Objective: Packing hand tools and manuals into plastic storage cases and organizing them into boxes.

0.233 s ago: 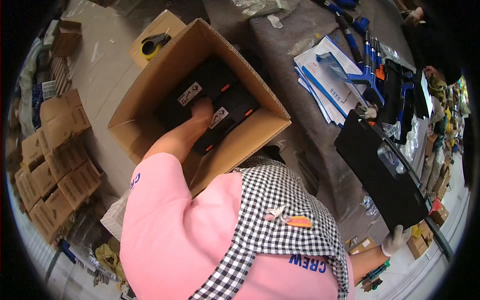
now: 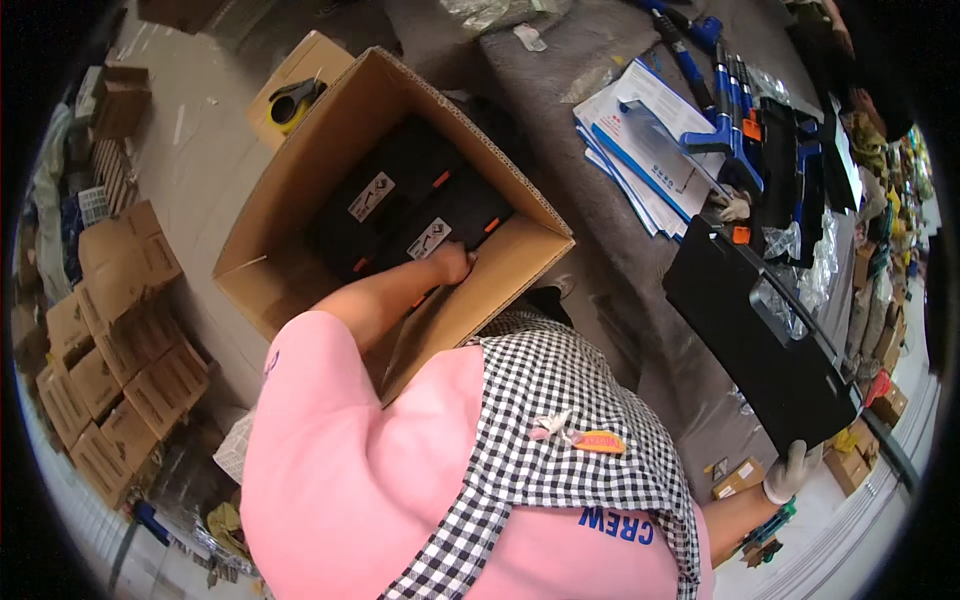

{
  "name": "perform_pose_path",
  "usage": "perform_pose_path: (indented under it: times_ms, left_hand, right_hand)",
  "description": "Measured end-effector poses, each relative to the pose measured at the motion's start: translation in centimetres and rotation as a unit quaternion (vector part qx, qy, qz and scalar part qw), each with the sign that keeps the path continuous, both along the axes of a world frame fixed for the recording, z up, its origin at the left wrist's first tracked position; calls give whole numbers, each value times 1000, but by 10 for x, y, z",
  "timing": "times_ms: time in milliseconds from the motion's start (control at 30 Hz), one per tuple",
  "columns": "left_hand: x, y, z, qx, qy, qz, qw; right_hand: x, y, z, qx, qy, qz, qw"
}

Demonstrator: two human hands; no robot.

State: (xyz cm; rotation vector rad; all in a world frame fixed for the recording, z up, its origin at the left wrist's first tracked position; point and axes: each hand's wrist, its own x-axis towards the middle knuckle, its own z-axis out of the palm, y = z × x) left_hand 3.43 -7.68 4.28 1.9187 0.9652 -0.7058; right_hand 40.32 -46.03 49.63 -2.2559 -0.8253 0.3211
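Your left hand [image 2: 452, 262] is inside the open carton [image 2: 300, 165], between two packed black cases [image 2: 420, 195] and the carton's right wall; its fingertips are hidden, so whether it grips cannot be determined. Your gloved right hand [image 2: 792, 472], well right of the carton, grasps the lower end of a loose black case [image 2: 755, 335]. Risks: a slipping glove could let that tilted case drop; packed cases shifting toward the carton wall could pinch your left fingers.
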Motion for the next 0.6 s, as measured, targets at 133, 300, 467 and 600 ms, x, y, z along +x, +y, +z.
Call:
perform_pose_path:
  times_ms: [133, 300, 467, 600]
  left_hand:
    - [-5, -17, -73, -72, 20, 119, 990]
    - [-34, -30, -156, -10, 0, -20, 1000]
    - [-25, -28, -115, -21, -15, 55, 998]
    - [-24, -24, -77, -19, -42, 81, 996]
  right_hand:
    - [-26, 9, 5, 8, -39, -22, 999]
    - [-29, -1, 12, -27, -39, -23, 999]
    - [-44, 7, 12, -49, -112, -42, 992]
    - [-48, 0, 6, 11, -42, -82, 996]
